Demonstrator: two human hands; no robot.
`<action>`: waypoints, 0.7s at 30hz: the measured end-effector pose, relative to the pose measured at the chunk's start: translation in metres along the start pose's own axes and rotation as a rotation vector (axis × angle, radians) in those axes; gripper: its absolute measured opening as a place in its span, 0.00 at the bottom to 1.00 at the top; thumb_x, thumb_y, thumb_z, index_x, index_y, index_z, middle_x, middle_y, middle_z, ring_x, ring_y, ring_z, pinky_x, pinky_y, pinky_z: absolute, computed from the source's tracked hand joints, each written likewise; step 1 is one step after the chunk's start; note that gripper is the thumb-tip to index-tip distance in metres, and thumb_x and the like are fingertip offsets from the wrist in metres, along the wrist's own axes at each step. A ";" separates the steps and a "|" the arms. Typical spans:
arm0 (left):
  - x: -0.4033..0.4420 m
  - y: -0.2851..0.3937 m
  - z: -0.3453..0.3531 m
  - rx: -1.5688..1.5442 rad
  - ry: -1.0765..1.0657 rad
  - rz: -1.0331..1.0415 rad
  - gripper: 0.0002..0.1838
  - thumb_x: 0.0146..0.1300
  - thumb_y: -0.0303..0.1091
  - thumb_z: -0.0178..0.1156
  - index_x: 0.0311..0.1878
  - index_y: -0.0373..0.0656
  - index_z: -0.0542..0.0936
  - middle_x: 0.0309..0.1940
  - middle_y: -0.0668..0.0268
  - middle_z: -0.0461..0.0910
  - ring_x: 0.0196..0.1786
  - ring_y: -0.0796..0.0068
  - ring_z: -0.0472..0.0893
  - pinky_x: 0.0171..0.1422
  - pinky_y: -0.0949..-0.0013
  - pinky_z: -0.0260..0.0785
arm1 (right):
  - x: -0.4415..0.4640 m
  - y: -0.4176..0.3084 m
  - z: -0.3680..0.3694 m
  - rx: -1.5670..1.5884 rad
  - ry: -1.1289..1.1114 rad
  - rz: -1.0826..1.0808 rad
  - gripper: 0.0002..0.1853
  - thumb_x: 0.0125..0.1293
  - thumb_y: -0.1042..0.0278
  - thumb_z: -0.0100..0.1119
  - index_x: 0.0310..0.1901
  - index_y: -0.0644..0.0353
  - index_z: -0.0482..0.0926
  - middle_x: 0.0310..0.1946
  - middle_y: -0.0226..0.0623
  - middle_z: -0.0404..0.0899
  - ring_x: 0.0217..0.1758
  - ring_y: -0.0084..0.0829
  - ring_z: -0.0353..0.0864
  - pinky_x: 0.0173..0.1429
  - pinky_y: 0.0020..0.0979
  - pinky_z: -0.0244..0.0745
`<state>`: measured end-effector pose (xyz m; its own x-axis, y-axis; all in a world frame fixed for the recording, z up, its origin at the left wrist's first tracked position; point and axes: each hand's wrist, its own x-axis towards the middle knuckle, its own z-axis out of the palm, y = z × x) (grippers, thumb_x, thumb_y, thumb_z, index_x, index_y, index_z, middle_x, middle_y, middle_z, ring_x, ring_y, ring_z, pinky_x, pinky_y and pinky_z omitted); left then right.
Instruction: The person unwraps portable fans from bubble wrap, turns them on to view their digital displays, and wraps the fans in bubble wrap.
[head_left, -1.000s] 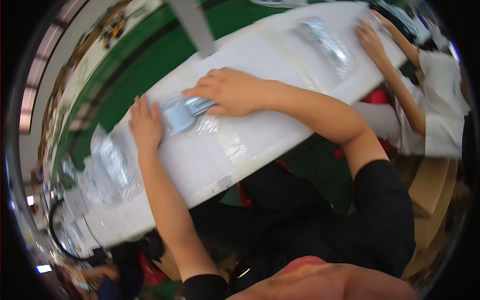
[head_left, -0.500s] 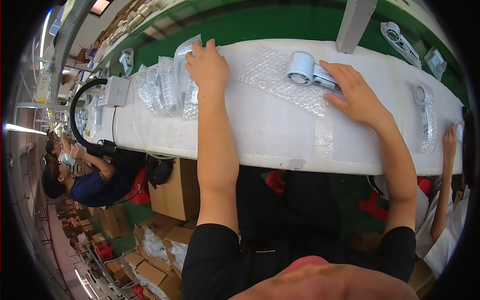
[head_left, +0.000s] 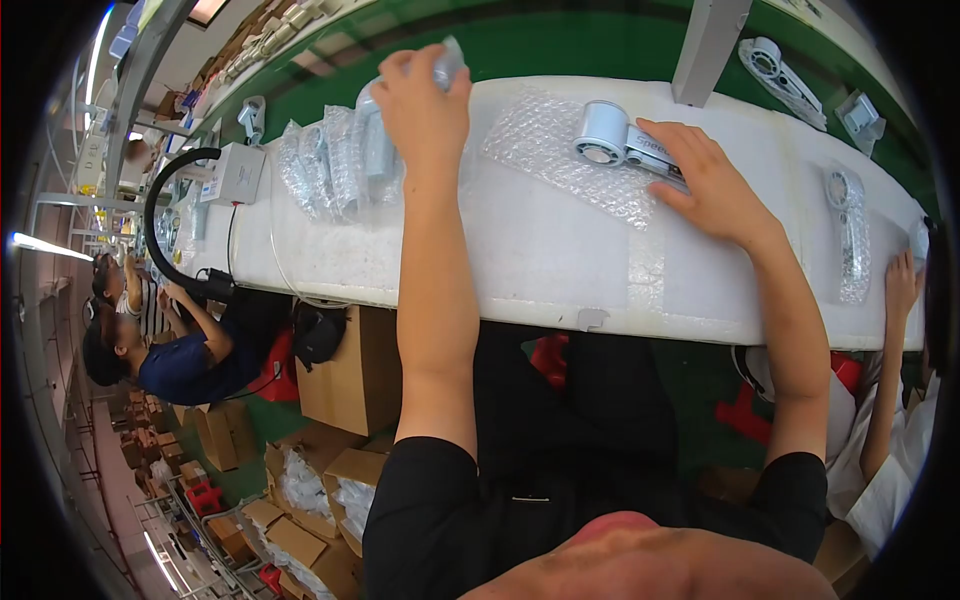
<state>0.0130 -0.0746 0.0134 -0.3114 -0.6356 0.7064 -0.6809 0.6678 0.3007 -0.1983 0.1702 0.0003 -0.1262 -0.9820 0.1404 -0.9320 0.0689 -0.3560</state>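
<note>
A pale blue handheld fan [head_left: 606,130], with lettering on its dark handle panel, lies on a sheet of bubble wrap [head_left: 540,145]. My right hand [head_left: 715,180] grips its handle end between thumb and fingers. At the far edge of the table, my left hand [head_left: 425,110] is closed around a bubble-wrapped item [head_left: 452,58]; its top shows past the fingers and the rest is mostly hidden. Several bubble-wrapped packages [head_left: 338,160] lie side by side just left of that hand.
Another wrapped fan [head_left: 850,230] lies on the white table [head_left: 560,270] at right, near a co-worker's hand [head_left: 903,285]. A metal post [head_left: 708,55] rises at the far edge. A white box [head_left: 235,173] and a black curved tube [head_left: 150,220] stand left. Co-workers sit at left.
My left hand has moved slightly up and right, lifting a bubble-wrapped item away from the row of packages. My right hand and the fan have barely moved.
</note>
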 end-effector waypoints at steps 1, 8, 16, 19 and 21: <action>0.004 0.006 -0.004 0.001 0.120 0.033 0.24 0.56 0.36 0.68 0.58 0.50 0.77 0.56 0.61 0.71 0.52 0.55 0.70 0.53 0.57 0.70 | -0.001 0.001 0.000 -0.003 0.004 0.006 0.34 0.64 0.69 0.60 0.72 0.48 0.62 0.66 0.39 0.68 0.67 0.41 0.68 0.74 0.38 0.60; 0.016 0.014 -0.018 -0.726 0.316 -0.283 0.26 0.68 0.44 0.60 0.63 0.41 0.68 0.58 0.57 0.68 0.56 0.66 0.70 0.56 0.65 0.68 | 0.003 0.005 -0.001 0.080 0.128 -0.080 0.32 0.63 0.71 0.60 0.70 0.51 0.65 0.66 0.38 0.69 0.67 0.41 0.67 0.74 0.38 0.61; -0.009 0.059 0.004 -1.533 -0.104 -0.766 0.26 0.75 0.45 0.47 0.66 0.38 0.59 0.58 0.56 0.67 0.56 0.66 0.73 0.60 0.66 0.70 | 0.000 -0.009 -0.014 0.133 0.293 -0.369 0.27 0.61 0.73 0.60 0.64 0.53 0.73 0.48 0.33 0.80 0.48 0.34 0.77 0.60 0.32 0.69; -0.019 0.072 0.003 -1.533 -0.138 -0.823 0.23 0.76 0.43 0.47 0.65 0.38 0.60 0.57 0.56 0.69 0.55 0.66 0.74 0.60 0.65 0.71 | -0.002 -0.012 -0.016 0.120 0.344 -0.265 0.27 0.59 0.72 0.62 0.62 0.54 0.75 0.41 0.31 0.81 0.40 0.33 0.77 0.54 0.31 0.71; -0.025 0.080 0.007 -1.548 -0.177 -0.845 0.21 0.76 0.42 0.47 0.63 0.38 0.62 0.55 0.57 0.70 0.55 0.66 0.75 0.60 0.64 0.72 | -0.003 -0.013 -0.017 0.182 0.431 -0.179 0.25 0.58 0.67 0.65 0.60 0.54 0.77 0.38 0.31 0.81 0.36 0.33 0.77 0.48 0.30 0.73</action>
<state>-0.0378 -0.0084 0.0157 -0.3718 -0.9282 0.0132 0.4798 -0.1800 0.8587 -0.1915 0.1753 0.0205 -0.1347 -0.8113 0.5689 -0.8823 -0.1631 -0.4416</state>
